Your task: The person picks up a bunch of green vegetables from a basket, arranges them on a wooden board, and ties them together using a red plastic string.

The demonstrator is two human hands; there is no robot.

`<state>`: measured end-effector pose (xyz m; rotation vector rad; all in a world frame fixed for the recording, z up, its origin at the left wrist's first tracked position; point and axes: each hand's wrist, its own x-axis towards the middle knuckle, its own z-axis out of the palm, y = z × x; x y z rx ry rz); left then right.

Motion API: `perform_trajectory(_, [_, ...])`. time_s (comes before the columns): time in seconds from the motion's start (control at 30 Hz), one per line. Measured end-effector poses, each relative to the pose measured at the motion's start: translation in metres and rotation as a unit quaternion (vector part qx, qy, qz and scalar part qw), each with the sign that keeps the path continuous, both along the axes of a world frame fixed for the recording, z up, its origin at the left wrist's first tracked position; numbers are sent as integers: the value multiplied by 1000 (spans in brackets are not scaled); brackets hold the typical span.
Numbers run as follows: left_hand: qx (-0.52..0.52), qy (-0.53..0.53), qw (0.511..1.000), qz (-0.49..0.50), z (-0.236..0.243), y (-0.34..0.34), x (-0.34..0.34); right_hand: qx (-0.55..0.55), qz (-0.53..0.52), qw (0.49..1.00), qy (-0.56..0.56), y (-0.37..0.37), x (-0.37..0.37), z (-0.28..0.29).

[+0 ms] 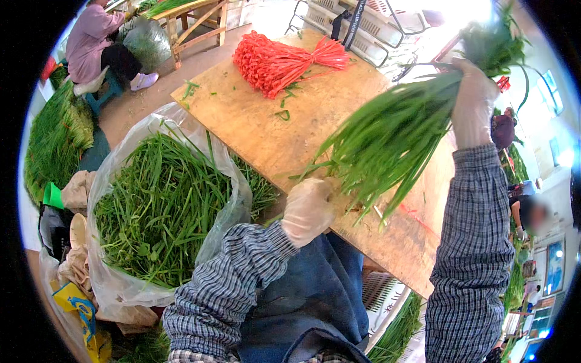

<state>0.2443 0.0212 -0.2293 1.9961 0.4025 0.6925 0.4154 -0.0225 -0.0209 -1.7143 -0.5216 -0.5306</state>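
Observation:
My gloved right hand grips a long bundle of green grass-like leaves above the plywood table, with the leaves fanning downward to the left. My gloved left hand is curled at the table's near edge, just beside the lower leaf ends; whatever is in its fingers is hidden. A pile of red ties lies at the far part of the table, with a few green scraps around it.
A plastic bag of loose greens sits left of the table. A seated person is at upper left beside a leaf pile. Plastic crates stand behind the table; other people are at the right.

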Motion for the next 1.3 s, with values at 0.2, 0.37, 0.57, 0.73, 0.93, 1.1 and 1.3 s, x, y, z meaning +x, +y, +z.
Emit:
perform_trajectory(0.2, [-47, 34, 998, 22, -4, -20, 10, 51, 103, 992, 58, -26, -1, 13])
perform_trajectory(0.37, [-38, -60, 992, 102, -12, -22, 25, 90, 82, 989, 88, -52, -2, 29])
perform_trajectory(0.57, [77, -135, 971, 184, 15, -8, 14, 127, 154, 976, 92, -88, 25, 41])
perform_trajectory(0.73, [184, -87, 956, 212, 35, 0, 2, 148, 151, 974, 86, -97, 22, 46])
perform_trajectory(0.93, [-201, -297, 931, 70, 50, -4, 4, 149, 149, 974, 79, -94, 3, 47])
perform_trajectory(1.1, [-181, -189, 959, 111, 54, 9, 0, 165, 162, 969, 87, -89, -9, 43])
perform_trajectory(1.3, [139, -170, 942, 254, 33, 17, 2, 221, 195, 949, 111, -74, -29, 40])
